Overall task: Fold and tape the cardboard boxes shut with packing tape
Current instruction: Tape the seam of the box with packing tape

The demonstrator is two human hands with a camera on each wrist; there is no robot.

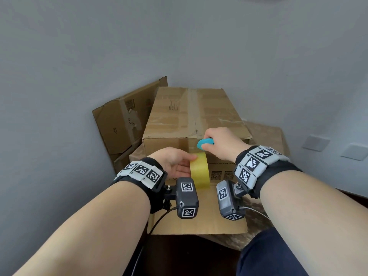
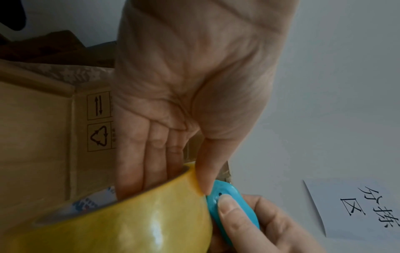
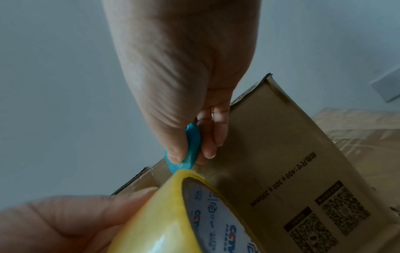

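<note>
Matt brown corrugated cardboard on the box [image 1: 175, 118], with a glossy clear strip of tape [image 1: 192, 108] along its seam. The yellow tape roll [image 2: 121, 227] shines, smooth and glossy. The blue cutter [image 2: 233, 207] looks like smooth plastic.

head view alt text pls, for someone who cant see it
A person's left hand holds a yellow tape roll against the front of a closed cardboard box, while the right hand pinches a small blue cutter just above it. Flattened cardboard leans behind.
</note>
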